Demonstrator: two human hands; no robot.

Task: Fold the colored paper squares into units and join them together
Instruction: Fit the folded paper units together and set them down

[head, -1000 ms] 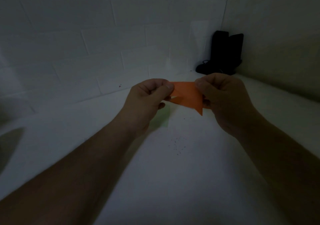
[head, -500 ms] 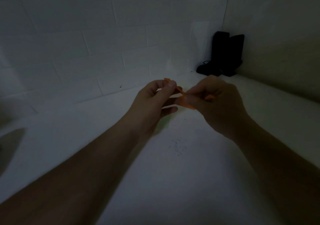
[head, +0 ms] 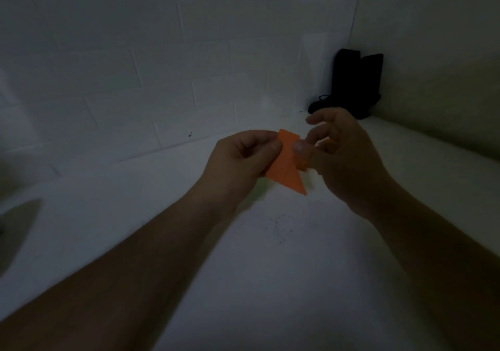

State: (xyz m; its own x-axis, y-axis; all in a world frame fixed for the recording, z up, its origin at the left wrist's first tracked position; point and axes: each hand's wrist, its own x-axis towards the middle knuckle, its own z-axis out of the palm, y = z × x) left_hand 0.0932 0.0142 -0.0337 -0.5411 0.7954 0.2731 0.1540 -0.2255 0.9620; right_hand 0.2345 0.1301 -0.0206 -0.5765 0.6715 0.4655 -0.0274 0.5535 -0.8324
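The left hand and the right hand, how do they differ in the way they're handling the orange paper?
The left hand pinches the orange paper at its left edge with curled fingers and thumb; the right hand has looser, spread fingers, its thumb blurred against the paper's right side. The left sits slightly lower. Both are raised above the white surface.

A white tabletop [head: 270,283] is stretching out below both hands. A scatter of tiny dark specks [head: 278,229] is lying on it just under the right hand [head: 343,158]. Beyond that hand, a black object [head: 351,85] is standing in the far corner.
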